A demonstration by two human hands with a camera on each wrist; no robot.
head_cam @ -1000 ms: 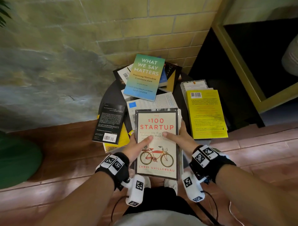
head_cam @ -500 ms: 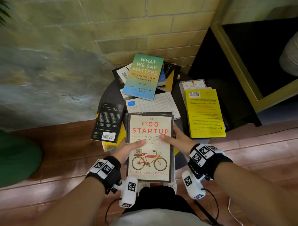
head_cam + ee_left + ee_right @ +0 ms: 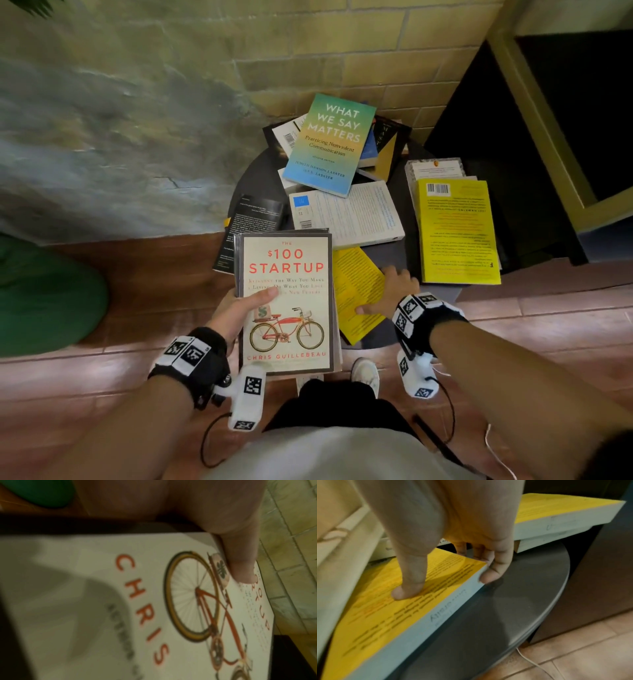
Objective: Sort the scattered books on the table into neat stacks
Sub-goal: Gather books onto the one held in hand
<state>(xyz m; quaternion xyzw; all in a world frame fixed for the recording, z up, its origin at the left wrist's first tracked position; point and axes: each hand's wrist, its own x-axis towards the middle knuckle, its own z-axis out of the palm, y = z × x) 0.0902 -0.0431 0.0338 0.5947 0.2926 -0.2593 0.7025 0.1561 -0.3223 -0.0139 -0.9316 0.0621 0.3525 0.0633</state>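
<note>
My left hand (image 3: 239, 308) grips the white "$100 Startup" book (image 3: 287, 305) by its left edge, thumb on the cover (image 3: 188, 601), holding it above the table's near-left side. My right hand (image 3: 387, 294) pinches a yellow book (image 3: 356, 291) lying on the round dark table (image 3: 394, 253): thumb on the cover, fingers curled over its far edge (image 3: 436, 588). Further back lie a white book (image 3: 352, 216), the teal "What We Say Matters" book (image 3: 329, 144) on a small pile, and a black book (image 3: 253, 222) at the left.
A larger yellow book (image 3: 457, 233) tops a short stack at the table's right, overhanging the rim. A brick wall stands behind, a dark cabinet (image 3: 513, 137) to the right, a green cushion (image 3: 44, 294) on the wooden floor at left. My shoe (image 3: 364, 371) is under the table edge.
My right hand has let go of the "$100 Startup" book and moved right onto the yellow book. The left hand alone now carries the white book, shifted left and nearer me.
</note>
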